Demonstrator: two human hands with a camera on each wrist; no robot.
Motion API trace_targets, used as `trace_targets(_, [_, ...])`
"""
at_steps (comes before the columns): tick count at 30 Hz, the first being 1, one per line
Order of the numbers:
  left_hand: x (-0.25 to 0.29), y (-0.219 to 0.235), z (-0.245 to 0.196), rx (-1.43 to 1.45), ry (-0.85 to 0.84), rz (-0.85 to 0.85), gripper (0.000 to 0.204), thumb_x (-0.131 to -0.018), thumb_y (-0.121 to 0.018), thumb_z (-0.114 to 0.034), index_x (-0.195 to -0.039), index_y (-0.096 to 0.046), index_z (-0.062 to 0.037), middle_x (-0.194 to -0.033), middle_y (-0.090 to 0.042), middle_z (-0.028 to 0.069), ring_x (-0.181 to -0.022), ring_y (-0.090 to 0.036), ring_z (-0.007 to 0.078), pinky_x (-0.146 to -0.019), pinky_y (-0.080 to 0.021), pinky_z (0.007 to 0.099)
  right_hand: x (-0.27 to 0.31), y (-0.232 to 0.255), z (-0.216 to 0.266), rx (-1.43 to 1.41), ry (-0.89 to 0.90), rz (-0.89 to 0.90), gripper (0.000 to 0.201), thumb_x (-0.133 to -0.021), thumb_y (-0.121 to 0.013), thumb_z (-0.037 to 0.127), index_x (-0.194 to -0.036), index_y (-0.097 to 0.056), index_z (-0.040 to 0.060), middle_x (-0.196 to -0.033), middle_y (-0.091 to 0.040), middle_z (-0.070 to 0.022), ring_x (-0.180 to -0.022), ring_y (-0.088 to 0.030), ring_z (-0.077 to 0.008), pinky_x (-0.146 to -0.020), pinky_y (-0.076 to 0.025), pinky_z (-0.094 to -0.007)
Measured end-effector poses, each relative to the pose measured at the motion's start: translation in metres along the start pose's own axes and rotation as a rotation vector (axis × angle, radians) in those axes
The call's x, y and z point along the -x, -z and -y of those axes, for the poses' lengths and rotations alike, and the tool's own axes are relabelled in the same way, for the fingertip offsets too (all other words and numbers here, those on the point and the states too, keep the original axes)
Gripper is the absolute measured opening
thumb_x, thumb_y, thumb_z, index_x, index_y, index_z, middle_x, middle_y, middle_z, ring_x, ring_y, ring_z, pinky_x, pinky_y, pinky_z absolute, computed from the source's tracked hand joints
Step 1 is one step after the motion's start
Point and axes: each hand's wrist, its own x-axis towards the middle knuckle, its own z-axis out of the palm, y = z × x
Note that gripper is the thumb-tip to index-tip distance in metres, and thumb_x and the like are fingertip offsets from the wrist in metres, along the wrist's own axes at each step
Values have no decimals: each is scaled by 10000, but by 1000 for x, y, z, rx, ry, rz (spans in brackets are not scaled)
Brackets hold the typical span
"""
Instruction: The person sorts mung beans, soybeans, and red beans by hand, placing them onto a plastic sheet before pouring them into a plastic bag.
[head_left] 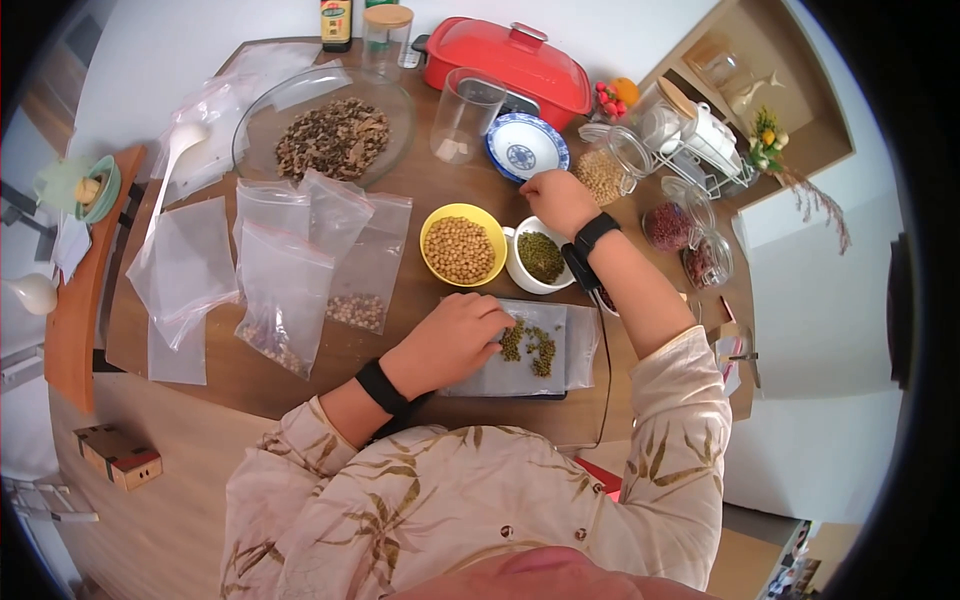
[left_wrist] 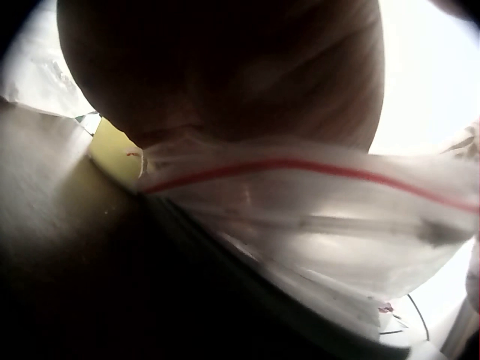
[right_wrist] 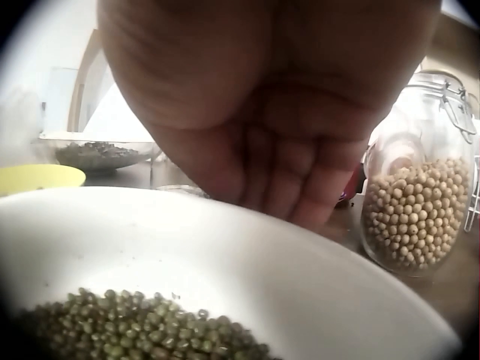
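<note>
My left hand (head_left: 450, 340) lies over the near-left part of a clear zip bag (head_left: 480, 375), fingers bent at its edge. In the left wrist view the bag's red zip strip (left_wrist: 285, 163) runs just below the palm. Green mung beans (head_left: 528, 348) show in two small heaps at the bag, by the fingertips. My right hand (head_left: 562, 203) hangs just past a white cup (right_wrist: 247, 232) of mung beans (right_wrist: 142, 326), near the rim of a blue-and-white bowl (head_left: 527, 147). Its fingers (right_wrist: 289, 176) point down; the cup hides their tips, so I cannot tell whether they grip anything.
A yellow bowl (head_left: 428, 262) of soybeans stands left of the cup. Glass jars of soybeans (head_left: 600, 178) and red beans (head_left: 668, 225) stand at right. Filled zip bags (head_left: 285, 270), a large glass bowl (head_left: 245, 125) and a red cooker (head_left: 505, 65) lie beyond. A cable (head_left: 606, 400) hangs over the front edge.
</note>
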Motion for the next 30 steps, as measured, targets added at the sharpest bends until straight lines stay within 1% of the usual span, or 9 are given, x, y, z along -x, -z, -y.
trace_targets(2, [1, -2, -1, -6, 4, -12, 383, -888, -828, -81, -1249, -701, -86, -1203, -690, 98, -1169, -665, 339, -1012, -516, 473, -4, -9, 0, -24, 30, -40, 242, -977, -676, 153, -1078, -875, 58, -1078, -811, -227, -1044, -776, -417, -971, -613, -508])
trace_targets(5, [2, -3, 1, -4, -6, -28, 378, -886, -826, -86, -1243, -698, -84, -1195, -683, 95, -1168, -664, 333, -1012, -515, 472, -6, -8, 10, 47, -32, -24, 256, -990, -676, 163, -1117, -864, 45, -1093, -811, -230, -1051, -774, -415, -972, -608, -497])
trace_targets(8, [3, -4, 2, 4, -11, -45, 378, -883, -826, -87, -1239, -699, -85, -1188, -679, 95, -1166, -663, 332, -1010, -515, 470, -10, -14, 16, 178, -83, 58, 245, -994, -680, 167, -1102, -863, 46, -1079, -809, -233, -1045, -776, -414, -974, -608, -506])
trace_targets(10, [3, -5, 2, 4, -12, -57, 379, -881, -827, -88, -1238, -700, -85, -1183, -677, 95, -1167, -663, 332, -1010, -515, 469, -11, -25, 16, 306, -86, 85, 225, -991, -687, 169, -1036, -850, 21, -1051, -803, -254, -1044, -776, -427, -962, -614, -515])
trace_targets(13, [3, -6, 1, 10, -4, -52, 373, -882, -825, -92, -1235, -702, -84, -1178, -674, 95, -1173, -661, 331, -1014, -512, 468, -16, -22, 29, 393, -55, 63, 208, -984, -677, 140, -975, -834, 4, -1024, -800, -269, -1019, -786, -443, -920, -631, -520])
trace_targets(16, [4, -6, 0, 7, -3, -50, 319, -898, -807, -94, -1203, -719, -75, -1157, -665, 100, -1162, -653, 333, -1025, -500, 483, -28, -30, 37, 438, -109, 91, 202, -950, -683, 93, -1005, -870, 36, -1062, -821, -258, -1015, -817, -407, -879, -657, -498])
trace_targets(21, [5, -8, 1, -15, -8, -62, 304, -902, -800, -109, -1194, -722, -79, -1137, -657, 101, -1155, -650, 324, -1025, -497, 475, -38, -40, 52, 483, -144, 157, 228, -966, -668, 76, -1054, -869, 14, -1117, -829, -236, -1068, -815, -415, -879, -662, -485])
trace_targets(24, [5, -10, 1, -31, 9, -38, 362, -898, -816, -118, -1246, -728, -78, -1167, -660, 100, -1184, -652, 327, -1027, -503, 478, -39, -43, 53, 488, -137, 139, 223, -963, -675, 84, -1049, -867, 11, -1124, -829, -236, -1070, -815, -413, -875, -663, -486])
trace_targets(30, [7, -13, 3, -57, -3, -43, 333, -901, -809, -121, -1222, -726, -81, -1167, -662, 104, -1178, -653, 328, -1022, -500, 483, -40, -37, 49, 488, -68, 165, 232, -956, -656, 76, -1038, -861, 5, -1117, -813, -273, -1077, -804, -432, -899, -656, -497])
